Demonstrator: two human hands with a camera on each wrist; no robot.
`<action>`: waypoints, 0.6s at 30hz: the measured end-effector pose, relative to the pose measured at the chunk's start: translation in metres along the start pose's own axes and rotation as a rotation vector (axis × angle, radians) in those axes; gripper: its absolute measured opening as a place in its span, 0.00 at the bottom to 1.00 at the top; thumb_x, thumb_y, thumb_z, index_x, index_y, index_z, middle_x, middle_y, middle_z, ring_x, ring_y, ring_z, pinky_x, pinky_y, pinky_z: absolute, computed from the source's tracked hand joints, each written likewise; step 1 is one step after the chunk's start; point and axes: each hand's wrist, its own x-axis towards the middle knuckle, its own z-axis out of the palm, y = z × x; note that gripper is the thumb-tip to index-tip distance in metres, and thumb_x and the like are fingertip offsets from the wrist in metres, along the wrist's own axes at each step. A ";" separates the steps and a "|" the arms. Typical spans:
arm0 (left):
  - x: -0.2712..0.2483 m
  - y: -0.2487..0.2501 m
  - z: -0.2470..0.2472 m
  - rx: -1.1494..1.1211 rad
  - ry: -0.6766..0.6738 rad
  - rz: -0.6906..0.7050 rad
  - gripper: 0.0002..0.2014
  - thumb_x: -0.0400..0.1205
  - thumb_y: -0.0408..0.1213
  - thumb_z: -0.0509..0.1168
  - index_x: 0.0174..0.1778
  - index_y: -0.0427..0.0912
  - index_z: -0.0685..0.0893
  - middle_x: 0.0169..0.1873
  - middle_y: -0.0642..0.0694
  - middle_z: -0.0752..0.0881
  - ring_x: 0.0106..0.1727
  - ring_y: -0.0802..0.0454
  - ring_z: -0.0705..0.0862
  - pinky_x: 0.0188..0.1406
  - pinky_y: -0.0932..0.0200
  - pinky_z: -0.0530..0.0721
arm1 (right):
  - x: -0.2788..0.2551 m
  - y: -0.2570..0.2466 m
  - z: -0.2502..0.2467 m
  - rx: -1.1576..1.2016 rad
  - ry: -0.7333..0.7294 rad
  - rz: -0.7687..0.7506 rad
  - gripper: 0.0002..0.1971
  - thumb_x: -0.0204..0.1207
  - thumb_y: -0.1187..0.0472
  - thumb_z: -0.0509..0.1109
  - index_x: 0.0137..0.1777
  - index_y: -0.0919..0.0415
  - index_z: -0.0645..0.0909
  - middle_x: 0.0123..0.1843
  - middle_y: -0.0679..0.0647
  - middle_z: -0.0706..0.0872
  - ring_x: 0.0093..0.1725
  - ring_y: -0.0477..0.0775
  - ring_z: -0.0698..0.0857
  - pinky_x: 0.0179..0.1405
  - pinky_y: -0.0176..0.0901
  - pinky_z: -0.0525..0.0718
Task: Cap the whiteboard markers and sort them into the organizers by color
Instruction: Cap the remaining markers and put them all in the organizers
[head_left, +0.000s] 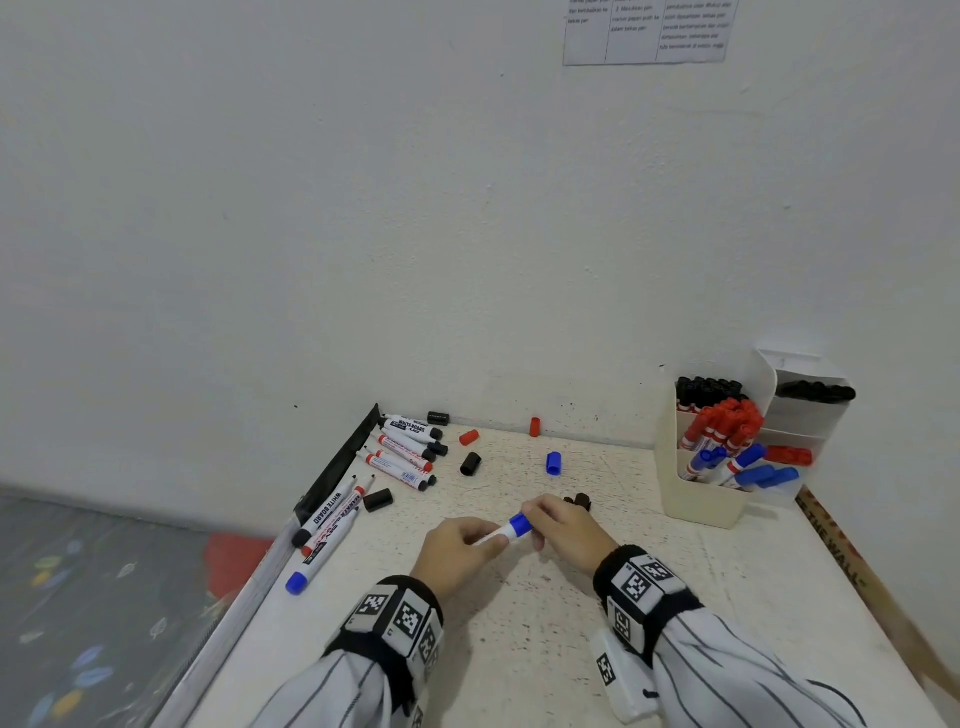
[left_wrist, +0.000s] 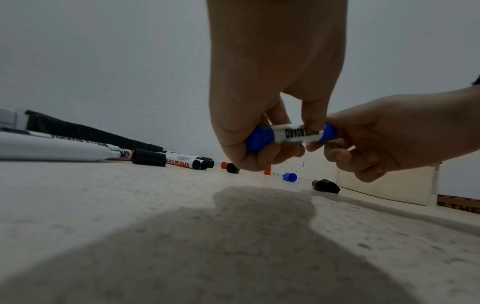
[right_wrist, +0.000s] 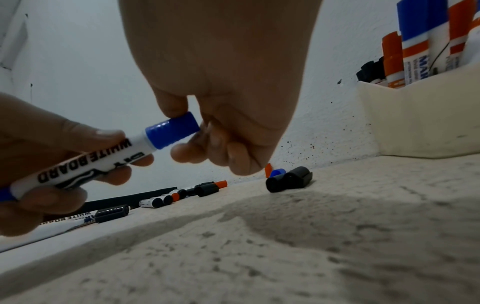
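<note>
Both hands were low over the bench (head_left: 519, 649), working one blue marker (right_wrist: 85, 162) between them. The left hand (head_left: 457, 553) had its grip wrapped round the white barrel, fingers curled under it. The right hand (head_left: 566, 530) had its grip pinched on the blue cap (right_wrist: 172, 131), thumb above and fingers beneath. In the right wrist view the cap sat over the tip end; whether it had clicked fully home I could not tell.

The white organizer (head_left: 696, 499) stood against the wall, near the right hand, with black, red and blue markers grouped in separate compartments. Loose caps lay about the bench: a blue one (head_left: 554, 463), a black one (head_left: 470, 464), a red one (head_left: 468, 437). Uncapped markers (head_left: 405, 452) lay piled at the far left.

Risks, as I judged them:
- A cap pushed on crooked or only partway would likely drop off when the marker is lifted toward the organizer.
- The right hand hovered just beside the black caps (right_wrist: 288, 181); a careless sweep could roll them off the bench.
- The blue compartment looked crowded, so a hurried drop could land among the reds.
</note>
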 end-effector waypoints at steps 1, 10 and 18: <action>-0.001 0.001 0.000 -0.003 0.017 0.016 0.10 0.79 0.41 0.68 0.54 0.46 0.87 0.38 0.56 0.85 0.36 0.62 0.79 0.40 0.66 0.77 | 0.000 -0.001 0.000 -0.018 0.006 0.017 0.15 0.83 0.49 0.56 0.50 0.58 0.79 0.32 0.49 0.79 0.30 0.44 0.74 0.35 0.34 0.72; -0.006 0.014 0.006 0.031 0.027 0.139 0.09 0.76 0.41 0.71 0.52 0.51 0.87 0.44 0.54 0.87 0.39 0.59 0.81 0.44 0.63 0.82 | 0.002 -0.012 -0.006 -0.016 0.121 0.080 0.19 0.80 0.56 0.59 0.26 0.57 0.69 0.26 0.51 0.67 0.27 0.47 0.66 0.30 0.39 0.63; -0.013 0.044 0.006 -0.045 -0.077 0.078 0.15 0.83 0.44 0.61 0.38 0.40 0.86 0.16 0.58 0.75 0.14 0.63 0.66 0.15 0.69 0.66 | -0.002 -0.020 -0.009 0.128 0.215 0.031 0.17 0.81 0.58 0.57 0.28 0.58 0.69 0.27 0.52 0.67 0.28 0.47 0.64 0.30 0.39 0.64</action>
